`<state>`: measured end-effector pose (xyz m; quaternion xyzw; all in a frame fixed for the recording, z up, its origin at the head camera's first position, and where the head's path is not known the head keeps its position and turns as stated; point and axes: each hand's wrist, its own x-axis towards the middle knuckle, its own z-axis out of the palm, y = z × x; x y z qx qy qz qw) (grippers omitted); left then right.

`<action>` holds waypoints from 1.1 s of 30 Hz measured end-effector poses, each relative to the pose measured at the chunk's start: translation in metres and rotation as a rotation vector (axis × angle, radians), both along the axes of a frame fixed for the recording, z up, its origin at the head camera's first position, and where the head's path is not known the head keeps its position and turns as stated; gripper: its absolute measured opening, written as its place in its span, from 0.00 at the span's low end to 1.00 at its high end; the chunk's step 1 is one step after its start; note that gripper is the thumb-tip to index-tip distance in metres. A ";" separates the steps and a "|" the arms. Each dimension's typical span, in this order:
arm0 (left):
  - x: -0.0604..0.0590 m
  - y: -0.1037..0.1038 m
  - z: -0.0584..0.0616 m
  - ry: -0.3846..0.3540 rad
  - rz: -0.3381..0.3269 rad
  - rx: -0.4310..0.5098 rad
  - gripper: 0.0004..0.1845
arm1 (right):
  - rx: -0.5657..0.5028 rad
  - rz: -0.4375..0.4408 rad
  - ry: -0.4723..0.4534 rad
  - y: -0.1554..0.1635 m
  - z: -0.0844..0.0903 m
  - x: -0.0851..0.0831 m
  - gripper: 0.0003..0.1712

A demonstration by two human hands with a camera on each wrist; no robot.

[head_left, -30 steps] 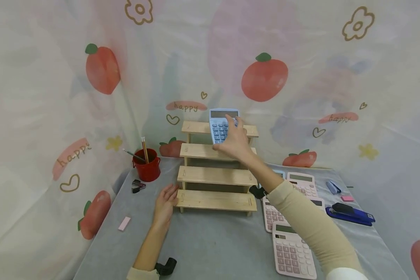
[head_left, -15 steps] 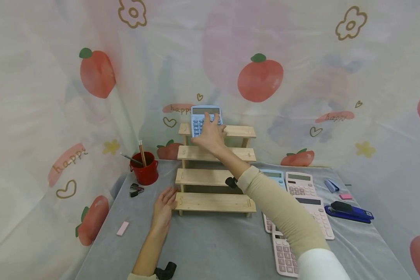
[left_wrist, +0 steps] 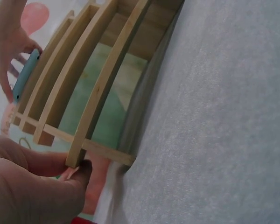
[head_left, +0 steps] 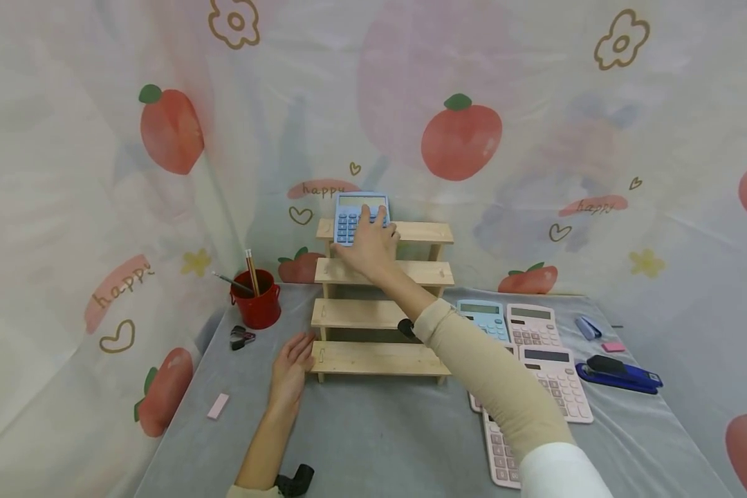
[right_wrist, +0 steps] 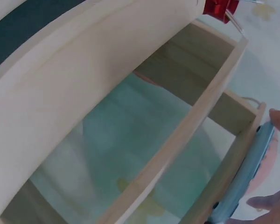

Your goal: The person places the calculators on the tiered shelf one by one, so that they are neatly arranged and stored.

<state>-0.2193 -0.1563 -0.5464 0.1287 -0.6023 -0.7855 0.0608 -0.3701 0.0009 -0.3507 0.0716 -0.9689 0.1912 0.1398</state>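
A blue calculator (head_left: 351,221) stands at the left end of the top step of a wooden four-tier stand (head_left: 382,358), its keys facing me. My right hand (head_left: 373,245) grips it across the front, thumb at the lower left edge and fingers spread over the right side. In the right wrist view the calculator (right_wrist: 246,175) lies against the top board's edge, between fingers and thumb. My left hand (head_left: 291,370) is at the lowest step's left end. The left wrist view shows its thumb and finger pinching that board's end (left_wrist: 77,154).
Right of the stand lie another blue calculator (head_left: 482,315) and several pink calculators (head_left: 557,387), partly under my right sleeve. Beyond them are a blue stapler (head_left: 619,375) and a pink eraser (head_left: 613,347). Left stand a red pencil bucket (head_left: 261,309), black clip (head_left: 241,337) and pale pink block (head_left: 218,407).
My right hand has carried the blue calculator leftward along the top step, then slightly down onto its left end. The left hand has kept its place at the lowest step.
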 end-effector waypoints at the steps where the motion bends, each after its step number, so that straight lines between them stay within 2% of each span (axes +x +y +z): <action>1: 0.000 0.000 0.000 -0.001 -0.001 0.003 0.33 | -0.018 0.001 -0.002 0.003 -0.001 0.000 0.67; 4: 0.000 0.000 0.002 0.004 -0.006 0.001 0.33 | -0.090 0.009 0.003 0.012 0.000 0.003 0.69; 8: -0.001 0.000 0.003 -0.005 -0.005 -0.003 0.33 | -0.162 0.043 0.020 0.030 0.003 0.013 0.66; 15: -0.002 -0.001 0.002 -0.024 -0.003 0.004 0.33 | -0.183 0.097 0.036 0.067 0.005 0.048 0.58; 21: -0.001 0.000 0.002 -0.053 -0.004 0.011 0.33 | -0.224 0.120 0.045 0.105 -0.010 0.085 0.55; 33: -0.001 -0.001 0.002 -0.047 -0.035 0.030 0.34 | -0.161 0.080 0.040 0.188 -0.047 0.145 0.54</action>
